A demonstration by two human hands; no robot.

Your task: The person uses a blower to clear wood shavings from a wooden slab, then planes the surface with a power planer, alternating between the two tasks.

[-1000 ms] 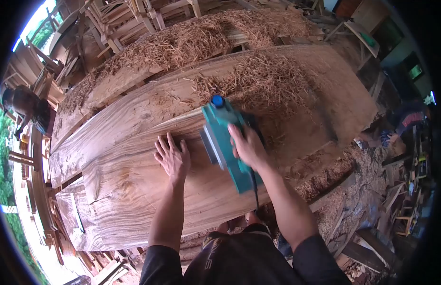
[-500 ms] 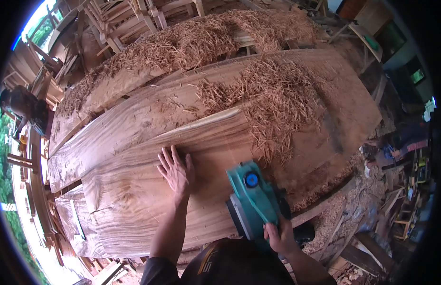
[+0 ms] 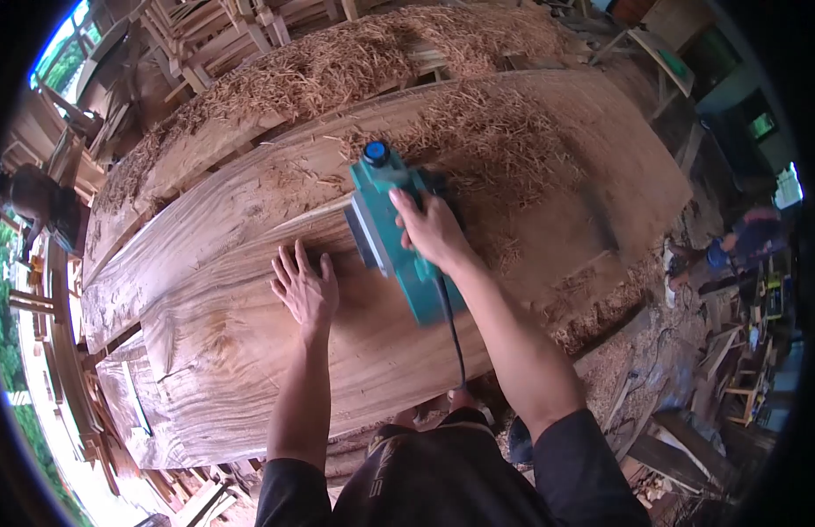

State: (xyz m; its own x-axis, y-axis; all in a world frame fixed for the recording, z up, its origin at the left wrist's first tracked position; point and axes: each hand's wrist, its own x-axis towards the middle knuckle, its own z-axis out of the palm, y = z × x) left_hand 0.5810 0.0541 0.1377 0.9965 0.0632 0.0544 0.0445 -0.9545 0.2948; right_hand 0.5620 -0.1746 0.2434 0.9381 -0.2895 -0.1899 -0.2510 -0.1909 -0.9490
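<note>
A teal power planer with a blue knob and a black cord stands on a wide wooden slab, near the slab's upper edge. My right hand is wrapped round the planer's handle. To its left, my left hand lies on the bare grain with its fingers spread and holds nothing. Curly wood shavings lie in a heap above and to the right of the planer.
More shavings cover the board behind. Stacked wooden frames stand at the top left. Another person is at the right edge, near scattered offcuts. A dark rounded object is at the far left.
My right hand has moved the planer up and to the left, away from my body and across the slab. My left hand stays flat on the wood, and the view has shifted slightly.
</note>
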